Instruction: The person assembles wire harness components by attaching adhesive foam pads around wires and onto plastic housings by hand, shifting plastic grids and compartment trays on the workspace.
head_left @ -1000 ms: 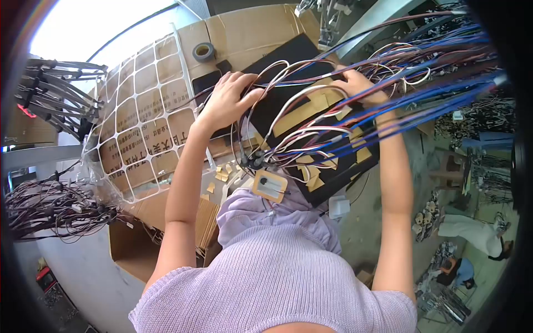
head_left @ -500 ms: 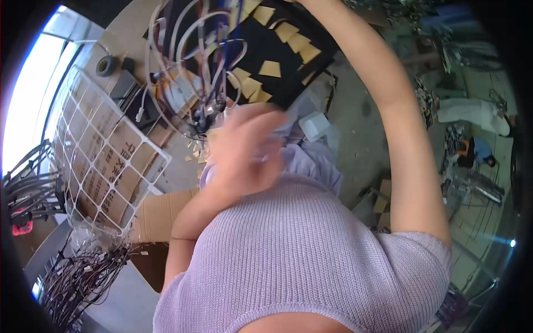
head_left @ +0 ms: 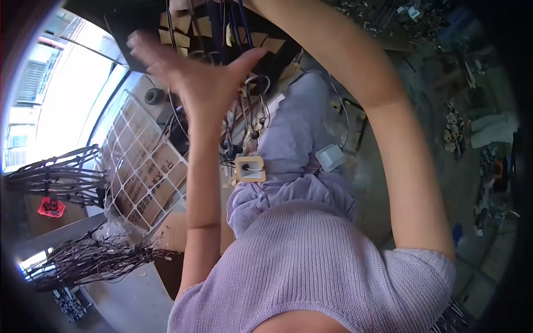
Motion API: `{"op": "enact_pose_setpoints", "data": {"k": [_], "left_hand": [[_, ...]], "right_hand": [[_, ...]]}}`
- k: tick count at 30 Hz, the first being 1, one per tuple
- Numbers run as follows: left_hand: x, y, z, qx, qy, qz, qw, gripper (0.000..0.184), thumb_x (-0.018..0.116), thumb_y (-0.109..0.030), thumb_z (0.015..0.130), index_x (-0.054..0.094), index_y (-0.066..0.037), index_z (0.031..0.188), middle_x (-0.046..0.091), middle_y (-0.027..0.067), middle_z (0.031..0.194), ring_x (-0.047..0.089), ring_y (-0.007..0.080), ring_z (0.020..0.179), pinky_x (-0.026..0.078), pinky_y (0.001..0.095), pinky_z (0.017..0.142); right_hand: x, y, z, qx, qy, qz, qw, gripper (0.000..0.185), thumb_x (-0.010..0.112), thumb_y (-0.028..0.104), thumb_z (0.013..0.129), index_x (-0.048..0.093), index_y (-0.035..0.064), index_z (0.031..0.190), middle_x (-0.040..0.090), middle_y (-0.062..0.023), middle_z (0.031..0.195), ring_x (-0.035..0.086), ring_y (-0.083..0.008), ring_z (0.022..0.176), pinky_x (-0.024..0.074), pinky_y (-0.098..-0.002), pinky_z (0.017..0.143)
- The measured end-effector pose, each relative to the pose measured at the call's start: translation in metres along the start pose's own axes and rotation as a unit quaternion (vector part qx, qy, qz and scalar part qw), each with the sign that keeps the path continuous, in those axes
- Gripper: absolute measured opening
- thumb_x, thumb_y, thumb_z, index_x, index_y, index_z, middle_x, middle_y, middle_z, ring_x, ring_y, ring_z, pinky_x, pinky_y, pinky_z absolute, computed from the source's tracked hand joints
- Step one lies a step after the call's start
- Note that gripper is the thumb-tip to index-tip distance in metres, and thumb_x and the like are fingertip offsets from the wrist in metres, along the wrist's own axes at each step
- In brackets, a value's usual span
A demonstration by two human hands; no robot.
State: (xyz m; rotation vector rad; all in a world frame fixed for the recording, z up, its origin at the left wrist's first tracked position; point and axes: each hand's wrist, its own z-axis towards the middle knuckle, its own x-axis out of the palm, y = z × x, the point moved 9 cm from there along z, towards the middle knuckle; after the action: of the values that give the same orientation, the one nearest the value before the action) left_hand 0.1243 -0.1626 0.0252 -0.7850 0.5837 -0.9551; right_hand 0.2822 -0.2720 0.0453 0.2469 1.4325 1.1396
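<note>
My left hand point(head_left: 197, 80) is raised in front of the wires, fingers stretched and thumb spread wide, with nothing in it. My right arm reaches across the top, and only a strip of my right hand point(head_left: 185, 5) shows at the upper edge. A bundle of dark and blue wires point(head_left: 240, 28) hangs from there; the grip itself is mostly cut off. Lower down, the wires end in black connectors point(head_left: 230, 149) beside my lap. A tan frame-shaped piece point(head_left: 250, 168) with a dark part in it rests at my lap.
Tan card pieces point(head_left: 202, 26) lie on a black surface ahead. A white grid panel point(head_left: 150, 191) leans over a printed cardboard box at left, near hanging black cables point(head_left: 61, 175) and a red basket point(head_left: 51, 207). A white square container point(head_left: 330, 157) sits by my leg.
My left hand has moved up and away from my chest, and its fingers have spread. The wires have shifted, and the view has tilted, bringing my lap and the tan piece into sight.
</note>
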Motion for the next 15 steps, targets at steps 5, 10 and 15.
{"op": "enact_pose_setpoints", "data": {"k": [5, 10, 15], "left_hand": [[0.015, 0.017, 0.001, 0.065, -0.074, 0.092, 0.991, 0.086, 0.076, -0.013, 0.07, 0.031, 0.001, 0.142, 0.06, 0.0168, 0.114, 0.06, 0.0181, 0.098, 0.046, 0.0294, 0.089], [-0.003, 0.029, -0.01, -0.047, 0.092, -0.004, 0.995, 0.027, 0.065, -0.006, 0.082, 0.064, 0.001, 0.107, 0.064, 0.0042, 0.078, 0.053, 0.0084, 0.067, 0.042, 0.0249, 0.063], [-0.059, 0.006, -0.022, -0.055, 0.063, -0.08, 0.993, 0.014, 0.054, 0.001, 0.089, 0.068, 0.005, 0.091, 0.059, -0.0009, 0.071, 0.042, 0.001, 0.059, 0.028, 0.0187, 0.053]], "right_hand": [[0.002, 0.034, 0.01, -0.048, 0.021, -0.094, 0.994, 0.048, 0.064, 0.016, 0.081, 0.055, -0.0056, 0.123, 0.063, -0.0173, 0.117, 0.061, -0.024, 0.103, 0.0502, -0.0348, 0.08], [0.02, 0.057, 0.027, -0.105, 0.062, -0.24, 0.963, 0.043, 0.062, 0.016, 0.082, 0.058, -0.003, 0.12, 0.064, -0.0164, 0.115, 0.062, -0.0246, 0.102, 0.0508, -0.0351, 0.081], [0.053, 0.08, 0.05, -0.191, 0.101, -0.419, 0.882, 0.037, 0.061, 0.016, 0.083, 0.061, -0.0004, 0.116, 0.066, -0.0155, 0.114, 0.063, -0.0253, 0.102, 0.0514, -0.0355, 0.081]]}}
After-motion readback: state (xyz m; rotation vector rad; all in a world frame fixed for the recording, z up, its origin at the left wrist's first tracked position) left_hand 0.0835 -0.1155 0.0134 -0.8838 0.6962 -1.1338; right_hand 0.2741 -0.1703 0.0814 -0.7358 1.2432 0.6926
